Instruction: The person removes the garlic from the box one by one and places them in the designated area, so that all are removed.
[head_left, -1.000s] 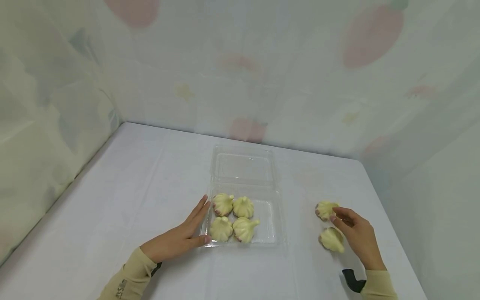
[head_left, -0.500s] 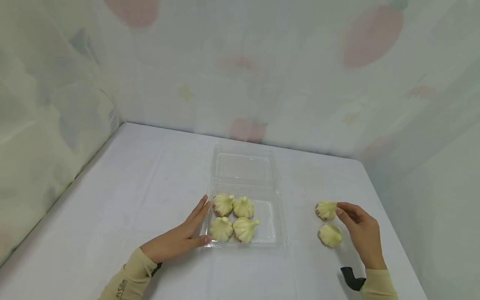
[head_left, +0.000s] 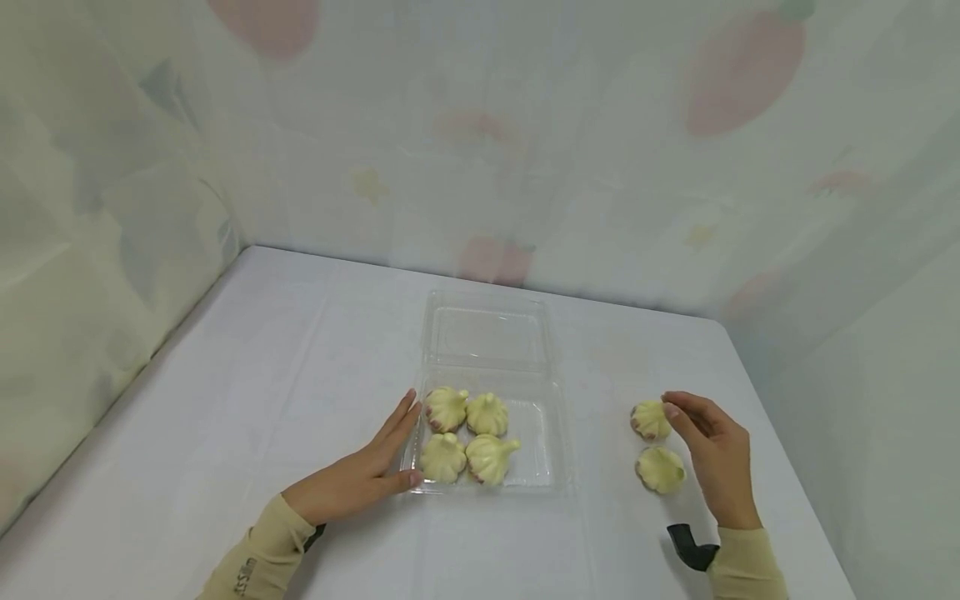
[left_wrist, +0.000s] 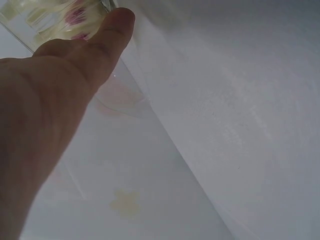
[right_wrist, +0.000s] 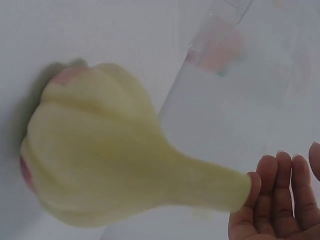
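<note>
While the left hand (head_left: 366, 482) touches the clear box (head_left: 534, 446) at nine o'clock, fingers straight | right hand (head_left: 716, 458) at the far garlic (head_left: 647, 422), box's three o'clock, fingers bent, can't tell if gripping | probably picking up; next needs a snug pinch

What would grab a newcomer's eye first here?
Probably the four garlic bulbs in the open clear plastic box, central on the white table. Then two more bulbs to the right, with the right hand close by; one looms large in the right wrist view. The left hand rests at the box's left side.
</note>
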